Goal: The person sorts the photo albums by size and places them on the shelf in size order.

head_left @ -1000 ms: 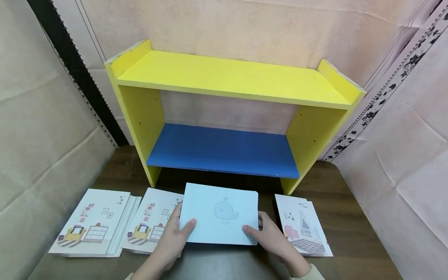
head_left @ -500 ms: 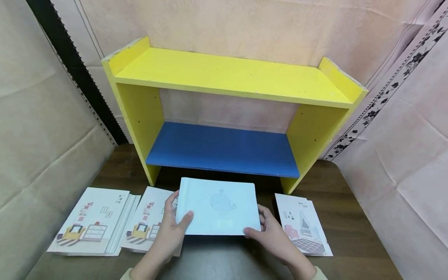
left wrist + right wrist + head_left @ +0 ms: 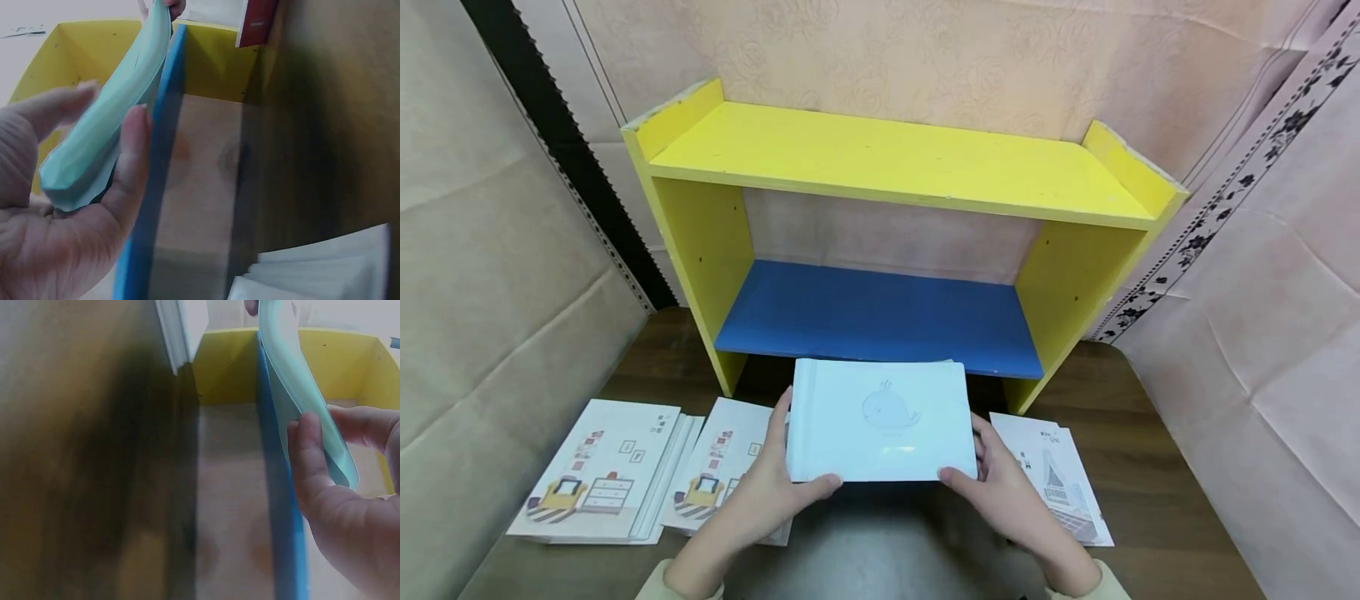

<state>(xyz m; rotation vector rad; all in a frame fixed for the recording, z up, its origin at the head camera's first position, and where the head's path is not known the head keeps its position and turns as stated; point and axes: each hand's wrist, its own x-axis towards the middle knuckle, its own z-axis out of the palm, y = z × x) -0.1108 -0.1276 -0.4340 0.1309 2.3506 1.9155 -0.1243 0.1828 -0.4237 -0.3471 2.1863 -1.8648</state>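
A light blue booklet [image 3: 882,420] with a whale drawing is held up off the table in front of the yellow shelf unit [image 3: 895,167]. My left hand [image 3: 765,492] grips its left edge, thumb on the cover. My right hand [image 3: 1000,492] grips its right edge the same way. In the left wrist view the booklet [image 3: 106,131] shows edge-on between thumb and fingers of my left hand [image 3: 75,206]. In the right wrist view the booklet [image 3: 300,387] bends slightly in my right hand [image 3: 337,500]. Its far edge reaches the front of the blue lower shelf [image 3: 880,317].
Two piles of illustrated booklets [image 3: 602,471] [image 3: 722,467] lie on the dark wooden table [image 3: 1150,467] at the left. Another pile [image 3: 1056,479] lies at the right. Paper-covered walls close in on the left, back and right.
Both hands have lifted the whale booklet off the table and carried it forward toward the blue lower shelf. The grips slid back to its near corners.
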